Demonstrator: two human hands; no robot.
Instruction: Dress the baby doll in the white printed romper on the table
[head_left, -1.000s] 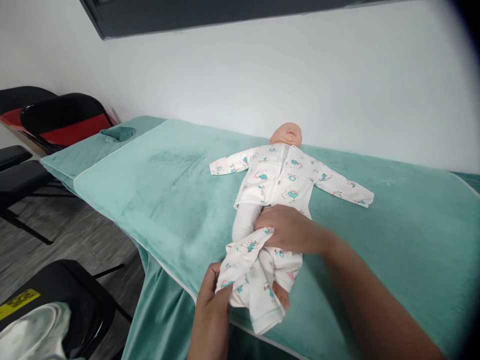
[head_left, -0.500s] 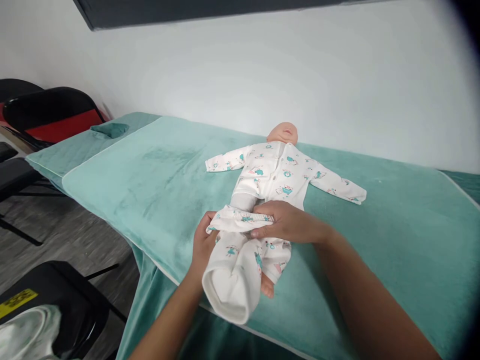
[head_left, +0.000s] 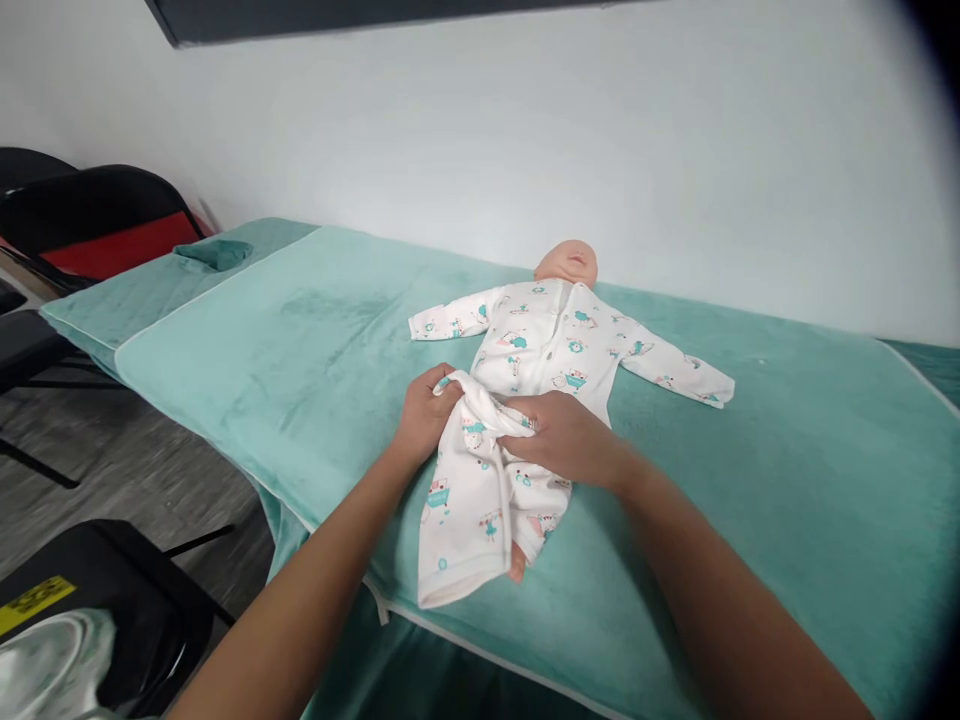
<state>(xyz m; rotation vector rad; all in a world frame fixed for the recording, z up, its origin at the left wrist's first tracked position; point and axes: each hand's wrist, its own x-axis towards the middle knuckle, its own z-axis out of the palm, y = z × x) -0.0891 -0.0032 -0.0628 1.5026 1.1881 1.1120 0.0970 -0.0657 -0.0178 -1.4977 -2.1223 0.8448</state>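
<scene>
A baby doll [head_left: 568, 262] lies on its back on the bed, head toward the wall, in a white baby shirt [head_left: 525, 340] with small printed figures. White baby pants [head_left: 465, 510] in a matching print are on its lower body. My left hand [head_left: 429, 412] is closed on the bunched upper edge of the pants at the left. At the middle of that edge, my right hand [head_left: 559, 435] pinches the cloth between thumb and fingers. One pant leg lies loose toward me; a bare foot [head_left: 517, 562] shows at the other cuff. The doll's hips are hidden by cloth and hands.
A green padded sheet [head_left: 300, 330] covers the bed, whose front edge is close to me. Black folding chairs [head_left: 105, 215] stand beyond its left end. Nearer, a black chair [head_left: 127, 570] holds a pale cloth [head_left: 60, 665]. A white wall [head_left: 450, 140] runs behind.
My left hand has moved up toward the doll's waist, drawing the pants' upper edge with it. The near pant leg, whose opening faced me, now lies flatter. My right hand has barely shifted.
</scene>
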